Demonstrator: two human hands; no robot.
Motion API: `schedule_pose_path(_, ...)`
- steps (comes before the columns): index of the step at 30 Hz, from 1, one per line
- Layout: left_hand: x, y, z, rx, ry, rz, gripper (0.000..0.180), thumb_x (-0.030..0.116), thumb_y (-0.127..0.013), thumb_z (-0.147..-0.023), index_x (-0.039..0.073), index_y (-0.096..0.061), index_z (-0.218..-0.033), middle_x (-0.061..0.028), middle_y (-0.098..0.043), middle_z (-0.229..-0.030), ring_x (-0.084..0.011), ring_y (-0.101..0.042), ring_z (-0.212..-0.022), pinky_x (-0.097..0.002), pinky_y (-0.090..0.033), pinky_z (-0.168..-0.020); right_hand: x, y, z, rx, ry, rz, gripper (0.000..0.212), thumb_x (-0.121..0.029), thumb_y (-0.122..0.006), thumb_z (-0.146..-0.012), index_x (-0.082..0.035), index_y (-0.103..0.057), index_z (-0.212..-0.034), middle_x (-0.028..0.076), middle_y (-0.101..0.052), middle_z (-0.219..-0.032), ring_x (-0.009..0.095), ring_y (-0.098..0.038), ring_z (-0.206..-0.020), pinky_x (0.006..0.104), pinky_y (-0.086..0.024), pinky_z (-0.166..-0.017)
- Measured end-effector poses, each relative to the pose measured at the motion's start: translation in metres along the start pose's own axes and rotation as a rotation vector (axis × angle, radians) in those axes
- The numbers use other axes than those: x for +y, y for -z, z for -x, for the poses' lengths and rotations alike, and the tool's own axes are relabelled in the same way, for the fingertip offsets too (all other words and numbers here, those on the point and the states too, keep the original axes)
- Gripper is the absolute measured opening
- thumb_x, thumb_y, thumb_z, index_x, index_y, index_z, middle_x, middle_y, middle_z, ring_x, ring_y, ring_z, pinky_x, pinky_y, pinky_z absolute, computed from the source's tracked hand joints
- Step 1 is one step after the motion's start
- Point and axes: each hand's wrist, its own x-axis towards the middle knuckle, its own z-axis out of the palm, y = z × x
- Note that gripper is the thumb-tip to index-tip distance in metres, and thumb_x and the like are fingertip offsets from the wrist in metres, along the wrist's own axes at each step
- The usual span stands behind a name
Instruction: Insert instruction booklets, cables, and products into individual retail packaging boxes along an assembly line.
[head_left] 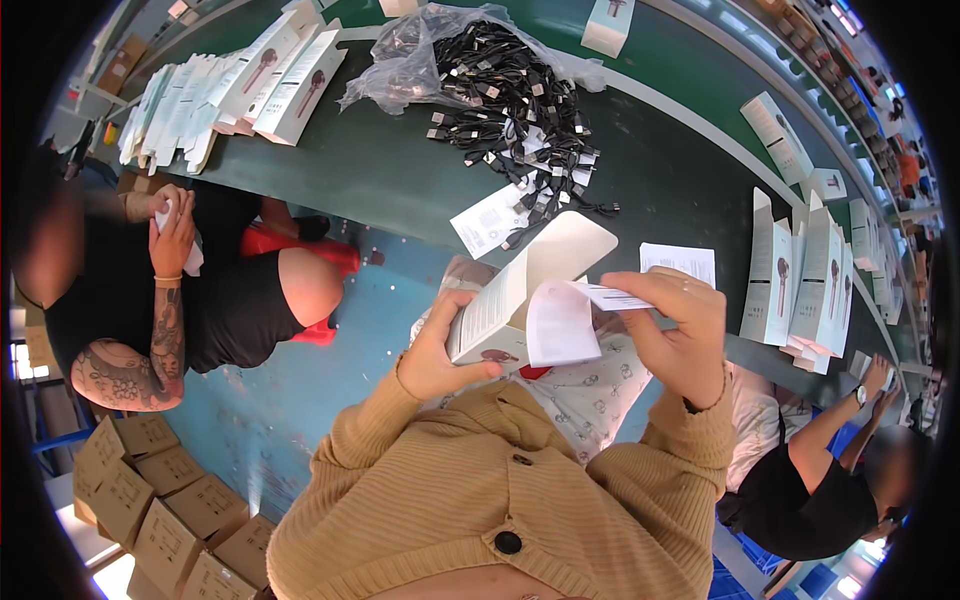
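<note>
My left hand [434, 350] is wrapped round a white carton [486, 318] with a picture printed on its side. The carton is tilted in front of my chest, and its top flap stands up. Between the thumb and fingers of my right hand [682, 325] is a folded leaflet [612, 298], held close to the carton's open end. A curved white piece [562, 325] hangs there; whether it is a flap or paper I cannot tell. On the green bench beyond lie a heap of black USB cables [520, 95] and a printed sheet [490, 222].
More leaflets [680, 260] lie by my right hand. White cartons stand at the right [800, 270] and in a stack at the far left [270, 80]. A clear plastic bag [400, 60] lies beside the cables. Co-workers sit on both sides; brown boxes [170, 500] are stacked lower left.
</note>
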Motion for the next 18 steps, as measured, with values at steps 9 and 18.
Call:
schedule_pose_path(9,-0.013,0.006,0.005,0.022,0.082,0.123,0.078,0.022,-0.085,-0.066,0.003,-0.038,-0.126,-0.0101,-0.05,-0.115,-0.0179,-0.048,-0.111,-0.0314,-0.038,-0.095,0.003,-0.003,-0.023,0.156,0.138,0.162,0.031,0.01,-0.063,-0.066,0.0,-0.068,-0.094,0.011,-0.06,-0.066,0.022,-0.054,-0.052,0.0281,-0.042,-0.049)
schedule_pose_path(18,-0.012,0.01,-0.002,0.006,0.086,0.156,0.077,0.023,-0.084,-0.067,0.003,-0.038,-0.127,-0.0096,-0.049,-0.115,-0.0178,-0.048,-0.11,-0.0317,-0.038,-0.095,0.013,-0.022,-0.029,-0.133,0.05,0.066,0.026,0.006,-0.064,-0.071,0.0,-0.066,-0.095,0.012,-0.061,-0.067,0.024,-0.055,-0.055,0.0298,-0.042,-0.049)
